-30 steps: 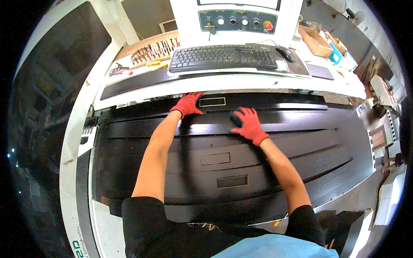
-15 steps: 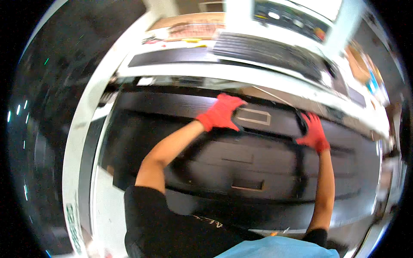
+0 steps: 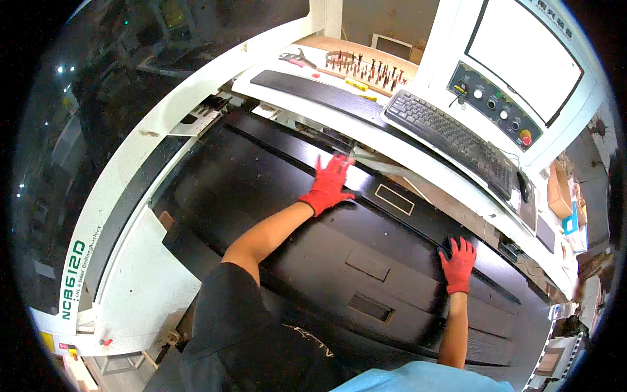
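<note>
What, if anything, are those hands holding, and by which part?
No firm hold shows. The left hand, fingers spread, and the right hand lie over the black board with the pale rectangular outline; whether either grips its edges cannot be told.

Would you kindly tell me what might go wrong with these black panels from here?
The narrow panel nearest the white ledge might slide and scuff against the black panels beside it. The left hand, spread near that ledge, could perhaps get pinched if the panel shifts that way.
</note>
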`<state>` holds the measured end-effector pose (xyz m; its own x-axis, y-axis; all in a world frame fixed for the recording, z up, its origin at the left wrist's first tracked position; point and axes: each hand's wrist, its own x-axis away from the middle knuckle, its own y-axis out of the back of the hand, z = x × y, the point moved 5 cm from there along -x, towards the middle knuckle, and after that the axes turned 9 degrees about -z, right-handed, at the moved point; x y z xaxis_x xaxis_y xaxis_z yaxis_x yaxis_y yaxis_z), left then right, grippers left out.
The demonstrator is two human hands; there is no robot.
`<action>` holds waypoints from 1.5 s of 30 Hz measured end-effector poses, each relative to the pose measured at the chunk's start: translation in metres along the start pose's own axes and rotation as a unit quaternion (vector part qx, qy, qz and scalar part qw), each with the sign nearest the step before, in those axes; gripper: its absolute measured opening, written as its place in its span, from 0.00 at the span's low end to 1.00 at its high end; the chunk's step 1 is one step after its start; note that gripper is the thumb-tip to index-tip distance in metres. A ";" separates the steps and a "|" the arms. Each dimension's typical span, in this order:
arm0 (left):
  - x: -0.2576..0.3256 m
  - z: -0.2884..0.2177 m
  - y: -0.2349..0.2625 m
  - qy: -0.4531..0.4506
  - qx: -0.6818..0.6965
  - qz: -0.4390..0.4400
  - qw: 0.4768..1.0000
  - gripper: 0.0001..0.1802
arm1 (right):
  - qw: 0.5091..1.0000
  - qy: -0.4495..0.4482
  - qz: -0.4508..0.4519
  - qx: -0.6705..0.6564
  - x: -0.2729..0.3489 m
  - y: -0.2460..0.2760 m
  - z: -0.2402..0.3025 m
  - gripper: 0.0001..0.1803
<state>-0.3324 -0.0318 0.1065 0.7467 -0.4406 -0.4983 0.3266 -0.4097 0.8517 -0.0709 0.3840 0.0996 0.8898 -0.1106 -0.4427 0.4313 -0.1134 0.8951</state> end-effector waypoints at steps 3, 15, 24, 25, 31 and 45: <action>0.020 0.069 -0.018 0.386 -0.028 -0.071 0.919 0.62 | 0.999 -0.007 -0.030 0.020 -0.023 -0.011 0.016 0.31; -0.028 0.131 -0.077 0.460 -0.120 -0.069 0.877 0.58 | 0.997 -0.041 -0.049 0.033 -0.069 -0.036 0.018 0.30; -0.024 0.139 -0.068 0.445 -0.106 -0.102 0.883 0.56 | 0.941 -0.292 -0.150 0.081 0.034 -0.037 -0.234 0.31; -0.024 0.141 -0.067 0.444 -0.109 -0.104 0.884 0.55 | 0.912 -0.355 -0.100 0.180 0.050 -0.033 -0.271 0.36; -0.037 0.154 -0.077 0.442 -0.065 -0.075 0.892 0.56 | 0.866 -0.497 -0.051 -0.006 0.136 0.001 -0.480 0.36; -0.033 0.211 -0.052 0.441 -0.099 -0.103 0.886 0.55 | 0.853 -0.482 -0.082 -0.183 0.098 -0.066 -0.436 0.49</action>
<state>-0.4961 -0.1640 0.0442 0.7937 0.4586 -0.3997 0.5379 -0.2222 0.8132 0.0529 0.8110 0.0204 0.3541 -0.9029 -0.2438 0.7122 0.0914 0.6960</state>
